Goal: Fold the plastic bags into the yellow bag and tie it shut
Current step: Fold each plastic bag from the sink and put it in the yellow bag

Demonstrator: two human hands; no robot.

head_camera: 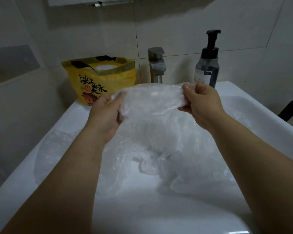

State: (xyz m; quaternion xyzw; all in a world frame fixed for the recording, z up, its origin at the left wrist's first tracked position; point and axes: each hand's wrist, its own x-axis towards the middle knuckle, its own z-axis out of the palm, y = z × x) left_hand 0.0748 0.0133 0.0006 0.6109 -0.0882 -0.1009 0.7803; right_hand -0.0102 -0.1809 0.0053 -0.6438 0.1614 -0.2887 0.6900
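The yellow bag [100,81] stands at the left on the back rim of the sink [142,213]. Its mouth is open and something white shows inside. Just in front of it the left hand [107,115] is raised over the basin with its fingers curled, thumb and fingertips pinching the left edge of a clear bag [150,102]. That bag is stretched, crinkled, between the two hands, and its film trails down toward the basin. Behind it the tap [156,65] rises from the rim. The right hand [203,105] grips the bag's right edge, fingers folded tight toward the palm and the film bunched at the thumb. Beyond that hand a dark bottle [207,65] with a pump stands by the wall. More loose bags [142,159] lie crumpled in the basin under the arms, one of them spread against the basin's left side.
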